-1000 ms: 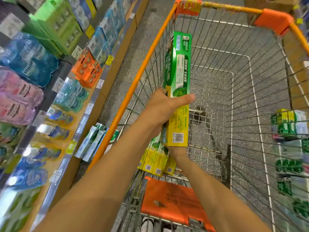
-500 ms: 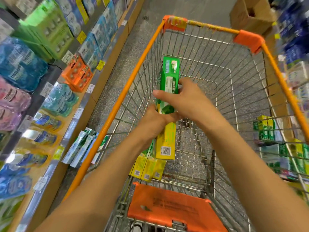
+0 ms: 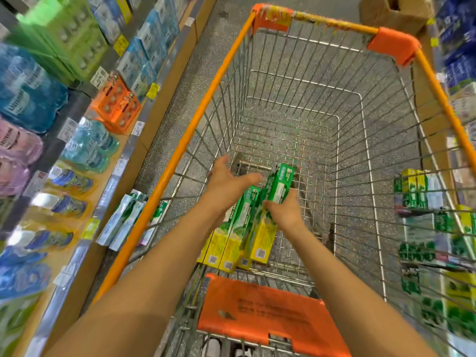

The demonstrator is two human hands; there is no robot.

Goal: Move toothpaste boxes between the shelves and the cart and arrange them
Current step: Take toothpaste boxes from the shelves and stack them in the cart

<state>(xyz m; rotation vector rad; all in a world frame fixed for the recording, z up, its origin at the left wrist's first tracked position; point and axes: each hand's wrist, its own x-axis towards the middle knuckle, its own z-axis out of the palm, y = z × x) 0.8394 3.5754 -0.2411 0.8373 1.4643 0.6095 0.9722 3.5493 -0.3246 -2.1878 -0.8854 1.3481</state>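
Head view: green-and-yellow toothpaste box [image 3: 270, 210], pinched by right hand [image 3: 284, 211], leans on the box row [image 3: 229, 243] at the cart [image 3: 180, 153] near end. Left hand [image 3: 226, 182] hovers spread, empty. Released tilted, it could topple the row.

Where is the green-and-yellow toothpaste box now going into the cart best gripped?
Around its middle, across the narrow faces, coming from above on the right. The toothpaste box leans tilted against the row of boxes on its left, so only its right side is free; the right hand grips there.
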